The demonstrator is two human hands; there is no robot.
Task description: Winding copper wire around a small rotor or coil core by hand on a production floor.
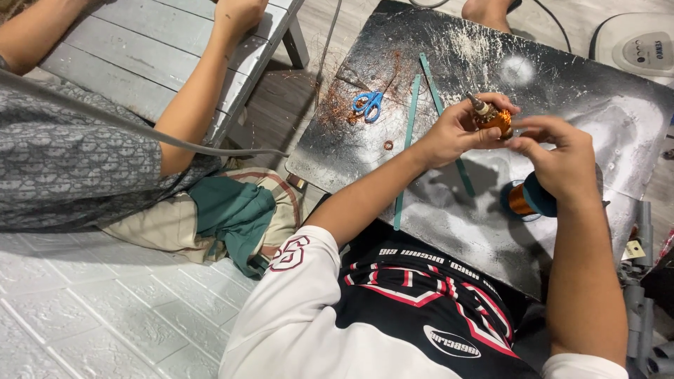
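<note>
My left hand (453, 130) grips a small motor armature (491, 118) with orange copper windings and a metal shaft pointing up-left. My right hand (558, 154) pinches at the armature's right side with thumb and forefinger, apparently on thin wire that is too fine to see. Just below my right hand a spool of copper wire (523, 198) with teal ends lies on the dark metal sheet (597, 91). Both hands hover above that sheet.
Blue-handled scissors (368, 104) and a tangle of scrap copper wire (337, 112) lie on the sheet's left part, beside two thin green strips (408, 133). Another person's arm (200, 84) rests on a grey wooden bench (133, 49). A white appliance (635, 45) sits top right.
</note>
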